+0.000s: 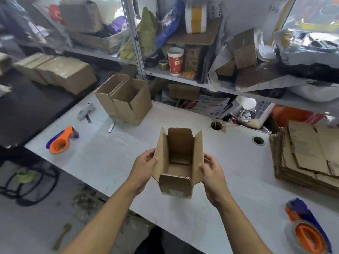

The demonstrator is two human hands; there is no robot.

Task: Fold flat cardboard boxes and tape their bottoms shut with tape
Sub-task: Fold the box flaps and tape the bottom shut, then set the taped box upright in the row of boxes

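Box: small open cardboard box [178, 162], held above the desk [110, 158] between both hands.
Left hand [145, 171]: curled round its left wall.
Right hand [211, 173]: gripping its right wall.
Writing: none legible on the box.
Tape dispenser [308, 230]: right of the right hand.

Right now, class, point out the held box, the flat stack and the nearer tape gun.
held box [176, 187]: head view, near outer wall.
flat stack [310, 160]: head view, top sheet.
nearer tape gun [310, 235]: head view, orange core of roll.
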